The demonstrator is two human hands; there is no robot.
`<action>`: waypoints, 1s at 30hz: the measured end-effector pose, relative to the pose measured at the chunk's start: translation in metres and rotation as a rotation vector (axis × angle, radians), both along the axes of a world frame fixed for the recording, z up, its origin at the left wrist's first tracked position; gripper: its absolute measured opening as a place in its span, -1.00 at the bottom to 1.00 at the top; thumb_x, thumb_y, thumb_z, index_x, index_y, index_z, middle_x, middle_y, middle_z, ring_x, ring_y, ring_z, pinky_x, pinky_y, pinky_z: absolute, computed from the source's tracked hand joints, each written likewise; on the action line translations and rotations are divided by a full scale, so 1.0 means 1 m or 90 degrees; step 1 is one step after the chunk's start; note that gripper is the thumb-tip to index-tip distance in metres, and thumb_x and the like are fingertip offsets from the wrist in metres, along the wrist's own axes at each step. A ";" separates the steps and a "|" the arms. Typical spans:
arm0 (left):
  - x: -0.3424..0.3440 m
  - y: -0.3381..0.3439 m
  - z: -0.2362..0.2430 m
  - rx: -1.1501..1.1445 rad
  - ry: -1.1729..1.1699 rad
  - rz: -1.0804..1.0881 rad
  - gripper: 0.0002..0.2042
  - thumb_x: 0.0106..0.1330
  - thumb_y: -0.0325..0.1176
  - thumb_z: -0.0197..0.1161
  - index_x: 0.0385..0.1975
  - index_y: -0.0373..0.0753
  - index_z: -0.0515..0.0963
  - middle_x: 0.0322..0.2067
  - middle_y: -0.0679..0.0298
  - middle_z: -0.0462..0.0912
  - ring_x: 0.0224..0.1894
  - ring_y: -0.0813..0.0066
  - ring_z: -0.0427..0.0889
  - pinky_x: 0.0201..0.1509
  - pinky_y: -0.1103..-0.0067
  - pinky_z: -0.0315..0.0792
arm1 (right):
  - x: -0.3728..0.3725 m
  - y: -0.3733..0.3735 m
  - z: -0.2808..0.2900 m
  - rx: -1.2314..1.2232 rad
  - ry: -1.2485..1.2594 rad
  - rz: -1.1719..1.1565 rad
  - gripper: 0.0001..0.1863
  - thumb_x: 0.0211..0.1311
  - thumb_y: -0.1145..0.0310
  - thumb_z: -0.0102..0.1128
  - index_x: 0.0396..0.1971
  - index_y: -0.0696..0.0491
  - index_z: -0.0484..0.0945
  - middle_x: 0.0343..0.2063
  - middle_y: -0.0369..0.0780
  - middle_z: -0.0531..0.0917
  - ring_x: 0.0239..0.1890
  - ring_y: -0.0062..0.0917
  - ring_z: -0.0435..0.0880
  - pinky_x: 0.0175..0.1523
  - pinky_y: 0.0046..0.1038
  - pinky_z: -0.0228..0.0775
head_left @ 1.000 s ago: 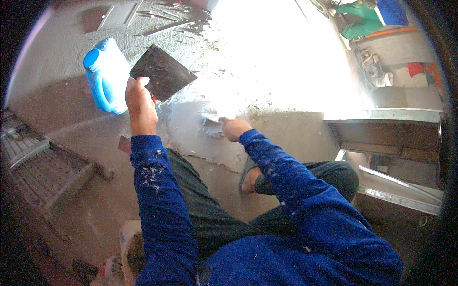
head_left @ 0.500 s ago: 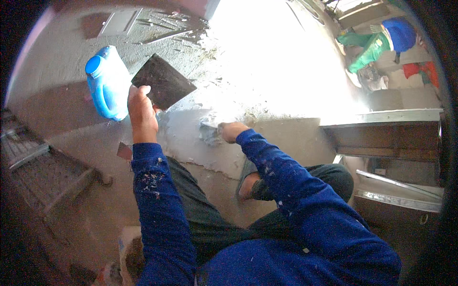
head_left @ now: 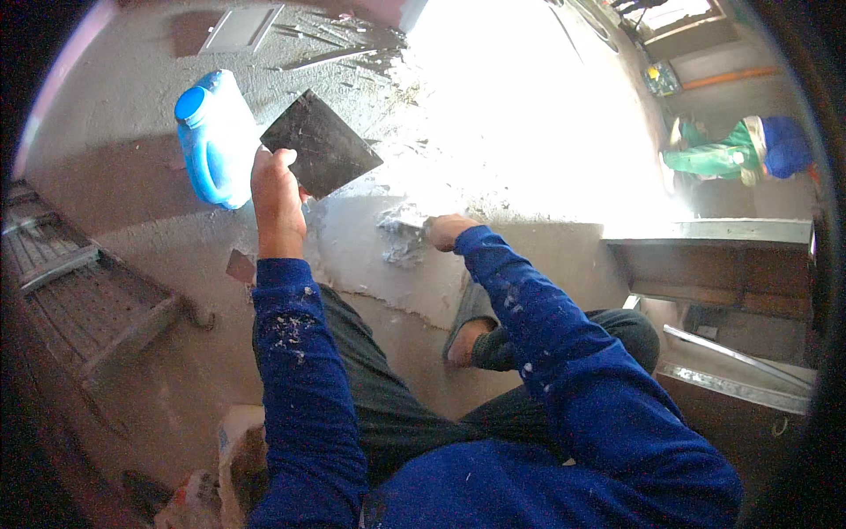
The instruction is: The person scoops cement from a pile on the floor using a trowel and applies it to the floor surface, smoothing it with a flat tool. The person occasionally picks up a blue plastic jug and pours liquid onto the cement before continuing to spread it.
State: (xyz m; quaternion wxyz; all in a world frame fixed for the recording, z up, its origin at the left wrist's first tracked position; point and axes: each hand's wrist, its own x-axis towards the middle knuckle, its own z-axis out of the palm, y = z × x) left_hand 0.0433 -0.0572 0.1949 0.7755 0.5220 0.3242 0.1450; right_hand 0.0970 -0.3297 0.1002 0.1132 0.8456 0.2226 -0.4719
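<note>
In my left hand (head_left: 278,198), closed around its near corner, is a dark square plate (head_left: 322,143), held flat beside a blue plastic jug (head_left: 215,152) with a lid and handle. My right hand (head_left: 448,234) is closed low over a wet grey patch of paste (head_left: 397,247) on the floor; what it grips is hard to make out. A small brownish square piece (head_left: 240,264) lies near my left sleeve. Bright glare washes out much of the floor ahead.
A metal rack-like platform (head_left: 79,309) lies at left, a metal-framed box (head_left: 714,273) at right. Thin strips (head_left: 322,62) and a pale panel (head_left: 238,31) lie ahead. A co-worker (head_left: 740,154) in green and blue is at upper right. A sack (head_left: 238,450) sits by my left leg.
The view has shifted slightly. My hands keep their grip, the right still low at the paste, moved a little. The co-worker in green and blue has moved down the right side.
</note>
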 end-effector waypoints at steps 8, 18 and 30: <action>-0.001 -0.001 0.002 -0.023 0.028 -0.032 -0.69 0.16 -0.29 0.07 -0.10 -0.21 0.37 -0.35 0.26 0.41 -0.42 0.48 0.45 -0.46 0.54 0.35 | -0.057 -0.011 -0.022 0.077 -0.069 -0.120 -0.50 0.10 0.45 -0.04 0.12 0.16 0.32 -0.21 0.13 0.61 -0.15 -0.05 0.64 -0.09 -0.11 0.49; -0.004 0.006 -0.019 -0.020 -0.005 -0.022 -0.76 0.15 -0.29 0.08 -0.20 -0.18 0.38 -0.40 0.29 0.43 -0.45 0.51 0.44 -0.50 0.58 0.33 | -0.005 0.010 -0.022 0.054 -0.073 -0.143 -0.48 0.00 0.51 0.05 0.07 0.14 0.40 -0.23 0.10 0.63 -0.20 -0.18 0.68 -0.15 -0.16 0.52; 0.010 -0.015 -0.006 -0.013 0.051 -0.051 -0.75 0.16 -0.31 0.02 -0.17 -0.19 0.38 -0.35 0.27 0.42 -0.43 0.49 0.41 -0.45 0.53 0.34 | 0.035 -0.018 -0.011 0.082 0.017 -0.152 -0.65 0.10 0.54 -0.15 -0.14 0.28 0.51 -0.58 0.00 0.60 -0.67 -0.32 0.57 -0.58 -0.28 0.41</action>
